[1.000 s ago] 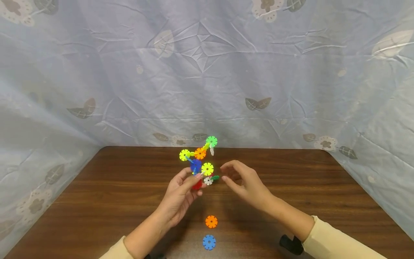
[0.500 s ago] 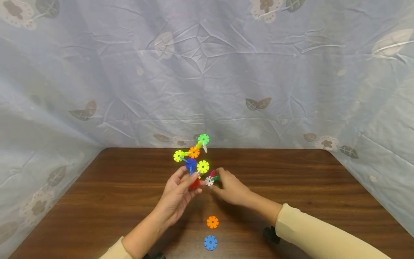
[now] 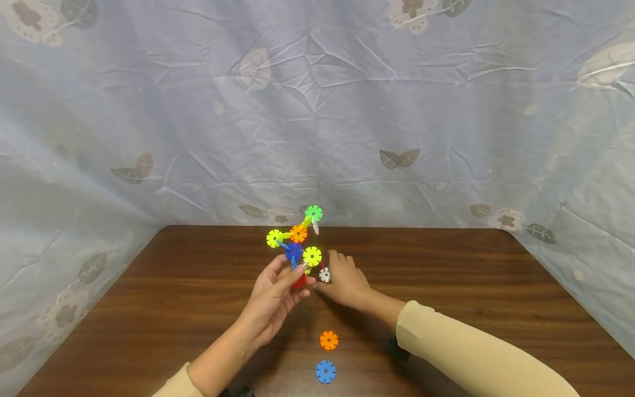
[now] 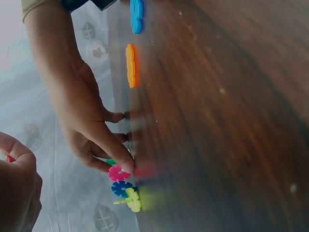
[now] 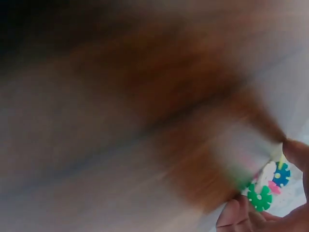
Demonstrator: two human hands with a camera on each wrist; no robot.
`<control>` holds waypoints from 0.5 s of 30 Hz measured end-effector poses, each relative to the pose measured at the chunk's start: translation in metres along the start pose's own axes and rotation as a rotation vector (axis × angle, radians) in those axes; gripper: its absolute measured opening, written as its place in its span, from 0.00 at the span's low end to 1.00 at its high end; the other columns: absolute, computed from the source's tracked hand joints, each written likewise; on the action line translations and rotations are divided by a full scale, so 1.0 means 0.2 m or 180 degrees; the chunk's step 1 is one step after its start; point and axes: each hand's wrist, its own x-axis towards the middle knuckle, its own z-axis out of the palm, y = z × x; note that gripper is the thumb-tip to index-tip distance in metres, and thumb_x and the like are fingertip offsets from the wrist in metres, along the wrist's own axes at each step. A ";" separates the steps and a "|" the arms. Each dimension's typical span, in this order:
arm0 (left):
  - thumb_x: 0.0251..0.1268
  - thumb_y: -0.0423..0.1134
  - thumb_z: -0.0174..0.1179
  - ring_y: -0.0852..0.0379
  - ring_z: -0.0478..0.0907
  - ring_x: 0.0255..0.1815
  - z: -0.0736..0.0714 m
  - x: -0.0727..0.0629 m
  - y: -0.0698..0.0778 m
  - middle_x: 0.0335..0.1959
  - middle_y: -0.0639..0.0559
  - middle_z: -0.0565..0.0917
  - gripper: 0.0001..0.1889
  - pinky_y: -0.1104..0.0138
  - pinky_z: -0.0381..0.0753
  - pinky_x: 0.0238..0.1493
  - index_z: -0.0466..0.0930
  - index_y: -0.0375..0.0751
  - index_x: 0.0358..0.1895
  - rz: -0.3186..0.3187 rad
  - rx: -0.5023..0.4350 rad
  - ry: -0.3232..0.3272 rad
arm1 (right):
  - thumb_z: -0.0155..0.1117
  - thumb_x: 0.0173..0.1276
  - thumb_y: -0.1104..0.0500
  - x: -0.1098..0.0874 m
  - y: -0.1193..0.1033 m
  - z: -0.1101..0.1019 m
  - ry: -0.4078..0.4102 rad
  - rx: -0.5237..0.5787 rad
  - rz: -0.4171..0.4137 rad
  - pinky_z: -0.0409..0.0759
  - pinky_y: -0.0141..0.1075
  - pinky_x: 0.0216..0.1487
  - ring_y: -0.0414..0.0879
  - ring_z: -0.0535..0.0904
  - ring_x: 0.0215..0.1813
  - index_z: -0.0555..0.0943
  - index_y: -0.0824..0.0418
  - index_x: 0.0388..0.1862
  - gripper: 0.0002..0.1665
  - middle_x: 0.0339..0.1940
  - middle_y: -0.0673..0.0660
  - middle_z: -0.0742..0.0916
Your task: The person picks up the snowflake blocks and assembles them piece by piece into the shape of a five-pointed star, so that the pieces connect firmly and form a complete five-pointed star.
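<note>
While the left hand [image 3: 275, 289] holds a joined cluster of notched plastic discs [image 3: 294, 252] up over the dark brown wood-grain table [image 3: 436, 270], its thumb and fingers are closed about the cluster's lower end, where a red disc [image 3: 299, 283] shows between them. Above that grip, the cluster climbs through deep blue to a yellow-green disc [image 3: 274, 239] on one side, an orange disc [image 3: 299, 234] and, at the top, a light green disc [image 3: 313, 213]. Just beside it, the right hand [image 3: 347, 281] reaches low, fingers bent and partly spread around a smaller group of discs at the table surface; one fingertip overlaps a pink disc [image 4: 118, 172] in the left wrist view, but whether it grips the piece cannot be told. That group also has a white disc [image 3: 324, 274], a green disc [image 5: 260, 197] and a blue disc [image 4: 121, 188]. Nearer the person, a loose orange disc [image 3: 329, 340] and a loose sky-blue disc [image 3: 326, 372] lie on the table, apart from each other.
</note>
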 end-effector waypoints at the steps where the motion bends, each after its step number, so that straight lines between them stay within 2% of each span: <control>1: 0.81 0.32 0.53 0.62 0.86 0.39 0.00 0.00 0.00 0.41 0.58 0.84 0.14 0.75 0.86 0.41 0.67 0.43 0.63 0.0001 -0.0003 -0.0001 | 0.76 0.68 0.43 0.00 0.00 0.00 0.0003 0.0014 0.0017 0.86 0.56 0.59 0.62 0.78 0.63 0.67 0.71 0.73 0.49 0.63 0.69 0.82; 4: 0.81 0.31 0.52 0.62 0.86 0.39 0.01 0.00 0.00 0.43 0.57 0.83 0.15 0.75 0.86 0.41 0.66 0.42 0.64 0.0005 -0.0017 0.0012 | 0.75 0.69 0.47 0.01 0.00 0.01 0.0020 0.0057 0.0043 0.86 0.52 0.55 0.59 0.78 0.58 0.70 0.71 0.70 0.42 0.58 0.66 0.83; 9: 0.81 0.31 0.52 0.61 0.83 0.40 0.02 0.00 0.01 0.47 0.53 0.77 0.15 0.75 0.84 0.40 0.65 0.42 0.64 -0.0031 -0.0033 0.0072 | 0.73 0.71 0.57 0.01 0.02 0.00 0.0070 0.0128 0.0007 0.86 0.50 0.52 0.58 0.80 0.56 0.72 0.71 0.66 0.32 0.53 0.65 0.85; 12: 0.81 0.32 0.51 0.61 0.81 0.40 0.02 0.00 0.00 0.50 0.52 0.74 0.13 0.75 0.83 0.40 0.66 0.44 0.63 -0.0065 -0.0069 0.0093 | 0.71 0.71 0.61 0.01 0.03 0.00 0.0072 0.0158 -0.0048 0.86 0.50 0.53 0.59 0.82 0.57 0.71 0.71 0.68 0.31 0.54 0.66 0.86; 15: 0.82 0.32 0.49 0.61 0.79 0.40 0.03 0.00 0.01 0.49 0.52 0.73 0.11 0.75 0.82 0.40 0.67 0.45 0.60 -0.0088 -0.0126 0.0116 | 0.70 0.69 0.64 0.01 0.05 -0.02 0.0043 0.0275 -0.0114 0.87 0.45 0.47 0.54 0.84 0.49 0.70 0.71 0.69 0.33 0.49 0.65 0.88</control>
